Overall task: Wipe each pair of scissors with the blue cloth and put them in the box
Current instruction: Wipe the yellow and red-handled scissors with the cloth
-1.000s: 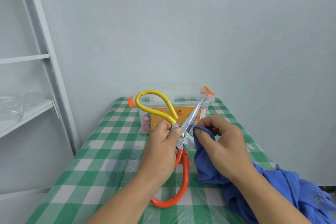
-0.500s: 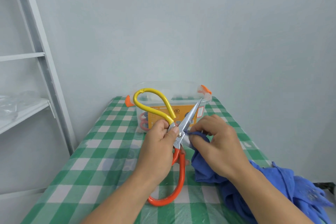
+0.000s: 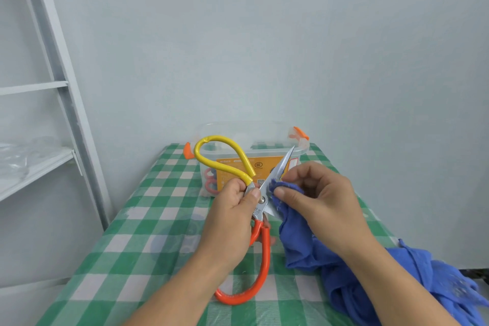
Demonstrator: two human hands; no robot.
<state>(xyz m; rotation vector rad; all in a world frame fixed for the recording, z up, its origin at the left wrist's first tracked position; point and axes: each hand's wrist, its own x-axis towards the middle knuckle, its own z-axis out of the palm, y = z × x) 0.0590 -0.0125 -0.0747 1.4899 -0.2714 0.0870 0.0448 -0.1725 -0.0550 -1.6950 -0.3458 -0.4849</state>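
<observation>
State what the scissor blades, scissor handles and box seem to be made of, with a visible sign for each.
Scissor blades: bare metal, likely steel; silvery and reflective.
Scissor handles: glossy plastic or rubber coating, one yellow, one orange; smooth with highlights; core hidden.
Box: clear plastic; its contents show through the wall.

We note both forearms bare, coming up from the lower edge and converging toward the middle. We log the left hand [image 3: 232, 217] with its back to the camera, fingers curled round the scissors [image 3: 264, 259] near the pivot, thumb laid flat on the metal. We log the right hand [image 3: 320, 201] just beside it, wrist angled inward, thumb and curled fingers pinching a fold of the blue cloth [image 3: 299, 243] against a blade. The hands are close but apart.
</observation>
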